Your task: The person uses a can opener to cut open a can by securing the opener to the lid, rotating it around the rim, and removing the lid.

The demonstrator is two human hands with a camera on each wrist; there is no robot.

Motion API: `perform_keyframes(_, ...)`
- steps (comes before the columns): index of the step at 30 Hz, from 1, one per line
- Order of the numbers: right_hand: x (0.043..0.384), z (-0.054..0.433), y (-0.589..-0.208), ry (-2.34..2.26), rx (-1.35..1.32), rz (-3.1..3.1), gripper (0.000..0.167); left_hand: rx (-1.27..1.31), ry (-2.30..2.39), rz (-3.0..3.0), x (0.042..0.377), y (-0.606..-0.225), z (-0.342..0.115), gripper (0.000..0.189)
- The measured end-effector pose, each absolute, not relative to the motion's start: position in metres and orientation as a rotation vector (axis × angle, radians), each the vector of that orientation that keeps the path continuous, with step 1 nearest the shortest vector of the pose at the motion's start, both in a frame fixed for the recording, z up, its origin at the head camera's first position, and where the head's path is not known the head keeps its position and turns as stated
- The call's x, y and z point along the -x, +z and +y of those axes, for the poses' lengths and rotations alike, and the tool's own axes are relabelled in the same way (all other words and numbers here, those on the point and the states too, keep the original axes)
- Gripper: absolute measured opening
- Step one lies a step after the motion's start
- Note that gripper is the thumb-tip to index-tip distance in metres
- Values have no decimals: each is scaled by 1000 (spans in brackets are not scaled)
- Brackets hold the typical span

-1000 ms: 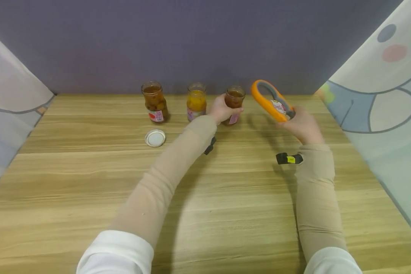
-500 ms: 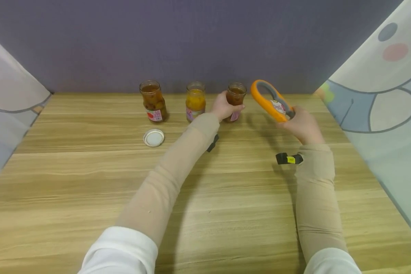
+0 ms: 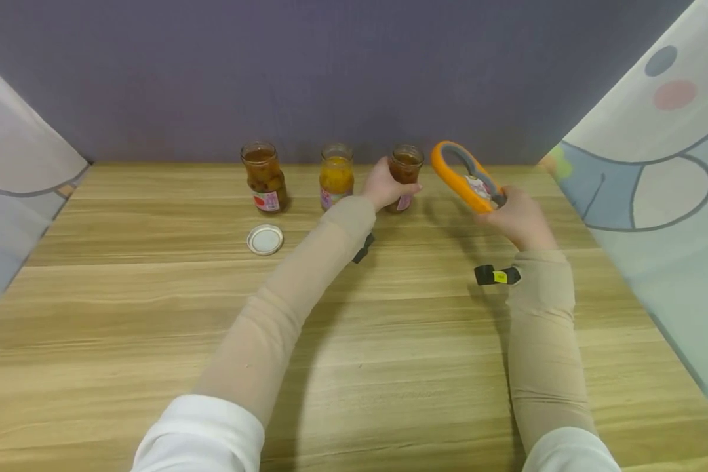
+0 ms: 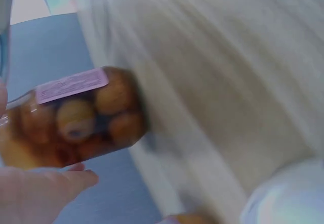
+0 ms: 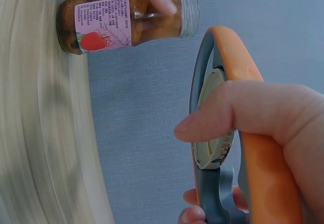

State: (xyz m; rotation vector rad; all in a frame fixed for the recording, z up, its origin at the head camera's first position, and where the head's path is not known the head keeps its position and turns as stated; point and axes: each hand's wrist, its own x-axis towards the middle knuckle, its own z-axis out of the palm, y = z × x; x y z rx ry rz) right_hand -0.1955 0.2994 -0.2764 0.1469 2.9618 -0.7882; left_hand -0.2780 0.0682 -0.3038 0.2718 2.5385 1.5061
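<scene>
Near the table's back edge, my left hand [image 3: 385,187] grips an uncapped glass jar [image 3: 406,172] of fruit in brown syrup, its fingers and thumb around the upper part. The right wrist view shows that jar's pink label [image 5: 104,24] with a red fruit on it. To its right, my right hand [image 3: 522,215] holds an orange and grey jar opener [image 3: 455,178] raised above the table and apart from the jar. A round lid [image 5: 208,143] sits inside the opener, with my right thumb lying across it. Part of the left hand is hidden behind the jar.
Two more uncapped jars stand left of the held one: a jar of yellow fruit [image 3: 336,176] and a jar of brown fruit [image 3: 263,180]. A loose lid [image 3: 265,240] lies on the wooden table [image 3: 389,367] before them. A dark partition [image 3: 330,78] rises behind.
</scene>
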Motion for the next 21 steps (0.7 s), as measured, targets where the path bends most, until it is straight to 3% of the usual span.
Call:
perform_keyframes(9, 197, 305, -276, -775, -156, 2956, 55, -158, 1460, 2392, 267, -268, 45, 82)
perform_keyframes(21, 200, 307, -279, -780, -130, 2969, 53, -365, 1503, 2274, 236, -274, 9, 53)
